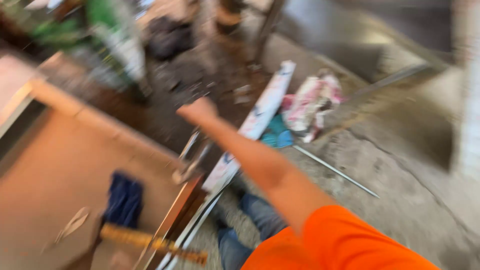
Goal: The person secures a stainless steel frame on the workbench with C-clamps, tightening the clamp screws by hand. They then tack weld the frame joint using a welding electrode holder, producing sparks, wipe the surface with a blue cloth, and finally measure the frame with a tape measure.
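The whole view is smeared by motion. My right hand (pixel 198 111) is stretched out ahead of me at the end of a bare forearm with an orange sleeve (pixel 340 240). It hovers above dark, littered ground, near the top end of a long white board (pixel 252 131) that leans diagonally. The fingers look curled, but the blur hides whether they hold anything. My left hand is out of view. My legs in blue jeans (pixel 252 215) show below the arm.
A brown wooden panel (pixel 55 165) fills the left, with a dark blue cloth (pixel 124 199) and a yellowish toothed strip (pixel 150 243) on it. A crumpled white and pink sheet (pixel 314 102), a teal object (pixel 275 136) and a thin metal rod (pixel 336 171) lie on the concrete floor.
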